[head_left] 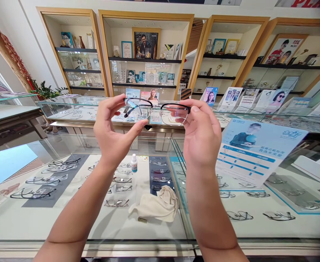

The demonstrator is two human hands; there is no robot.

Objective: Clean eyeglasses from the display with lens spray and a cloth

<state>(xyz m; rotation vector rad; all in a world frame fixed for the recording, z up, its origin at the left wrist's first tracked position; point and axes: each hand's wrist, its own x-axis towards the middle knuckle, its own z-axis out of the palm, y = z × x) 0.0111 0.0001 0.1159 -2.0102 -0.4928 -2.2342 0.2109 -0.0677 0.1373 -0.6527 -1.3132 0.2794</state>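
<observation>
A pair of eyeglasses (171,105) with black upper rims and thin metal lower rims is held up level before me, above the counter. My left hand (111,127) grips its left side, with the fingertips at the upper outer corner and the thumb near the bottom of the lens. At the other end, my right hand (203,133) pinches the right corner between thumb and fingers. Below on the glass counter lie a crumpled cream cloth (160,204) and a small brown piece (142,219) beside it. A white spray bottle (134,163) with a blue label stands behind the cloth.
Rows of eyeglasses (116,203) fill the glass display case (176,233) under my arms. A blue-and-white leaflet (258,149) stands at the right. Farther back run another glass counter (75,105) and wood-framed shelves (146,60). A leafy plant (47,90) is at the left.
</observation>
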